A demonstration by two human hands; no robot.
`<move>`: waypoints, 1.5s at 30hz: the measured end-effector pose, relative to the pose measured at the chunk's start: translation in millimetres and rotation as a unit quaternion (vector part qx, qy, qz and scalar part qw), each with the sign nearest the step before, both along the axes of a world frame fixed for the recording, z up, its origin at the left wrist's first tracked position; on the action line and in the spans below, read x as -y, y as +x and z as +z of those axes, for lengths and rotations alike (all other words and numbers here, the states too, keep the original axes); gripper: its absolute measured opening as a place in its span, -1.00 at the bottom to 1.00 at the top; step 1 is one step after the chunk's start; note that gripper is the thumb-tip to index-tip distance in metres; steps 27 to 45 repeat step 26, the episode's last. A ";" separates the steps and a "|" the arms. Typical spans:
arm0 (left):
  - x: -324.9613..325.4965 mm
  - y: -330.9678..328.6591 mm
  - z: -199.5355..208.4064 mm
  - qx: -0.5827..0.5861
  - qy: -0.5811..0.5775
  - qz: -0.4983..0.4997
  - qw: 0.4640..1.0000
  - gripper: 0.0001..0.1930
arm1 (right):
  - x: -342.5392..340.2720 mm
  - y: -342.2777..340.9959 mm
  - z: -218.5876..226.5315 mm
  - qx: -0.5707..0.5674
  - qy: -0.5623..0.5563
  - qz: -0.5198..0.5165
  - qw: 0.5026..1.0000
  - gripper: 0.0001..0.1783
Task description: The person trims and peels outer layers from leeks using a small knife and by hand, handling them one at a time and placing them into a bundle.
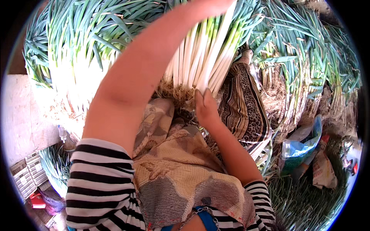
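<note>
My right hand (207,109) pinches the white root end of a long green onion (216,48) between thumb and fingers. The onion slants up and right over a thick bunch of green onions (191,61), white stems and stringy roots toward me. My left arm stretches across the bunch to the top edge of the head view. There my left hand (223,5) is beside the upper part of the same stalk, its fingers cut off by the frame, so its grip is not visible. A patterned cloth apron (181,161) covers my lap below the bunch.
Large heaps of green onions lie at the left (83,50) and right (296,73). A leopard-print and striped cloth (246,104) sits right of my right hand. Lower right are a blue plastic bag (302,144) and loose green leaves; lower left, pale crates (29,177).
</note>
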State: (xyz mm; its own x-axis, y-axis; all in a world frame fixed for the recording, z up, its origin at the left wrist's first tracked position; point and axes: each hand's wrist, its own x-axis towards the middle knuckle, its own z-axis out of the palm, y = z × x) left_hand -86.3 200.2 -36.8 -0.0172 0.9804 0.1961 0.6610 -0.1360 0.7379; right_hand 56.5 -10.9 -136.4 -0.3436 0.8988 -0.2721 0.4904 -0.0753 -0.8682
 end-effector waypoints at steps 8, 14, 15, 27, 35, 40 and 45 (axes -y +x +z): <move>119.7 0.4 -214.6 -0.285 -0.015 -0.042 0.958 -0.48 | -54.1 -30.7 -76.9 0.308 -0.009 0.226 0.924 -0.58; 118.9 16.6 -215.6 -0.273 0.006 -0.069 0.960 -0.36 | -53.2 -18.9 -65.1 0.385 0.037 0.250 0.888 -0.73; 116.7 17.1 -215.4 -0.279 0.004 -0.066 0.958 -0.36 | -50.7 -16.5 -69.2 0.382 0.066 0.256 0.886 -0.76; 110.5 15.2 -230.9 -0.352 0.014 -0.056 0.934 -0.30 | 79.3 6.6 -79.6 0.122 0.135 0.546 0.818 -0.58; 110.5 15.2 -230.9 -0.352 0.014 -0.056 0.934 -0.30 | 79.3 6.6 -79.6 0.122 0.135 0.546 0.818 -0.58; 110.5 15.2 -230.9 -0.352 0.014 -0.056 0.934 -0.30 | 79.3 6.6 -79.6 0.122 0.135 0.546 0.818 -0.58; 110.5 15.2 -230.9 -0.352 0.014 -0.056 0.934 -0.30 | 79.3 6.6 -79.6 0.122 0.135 0.546 0.818 -0.58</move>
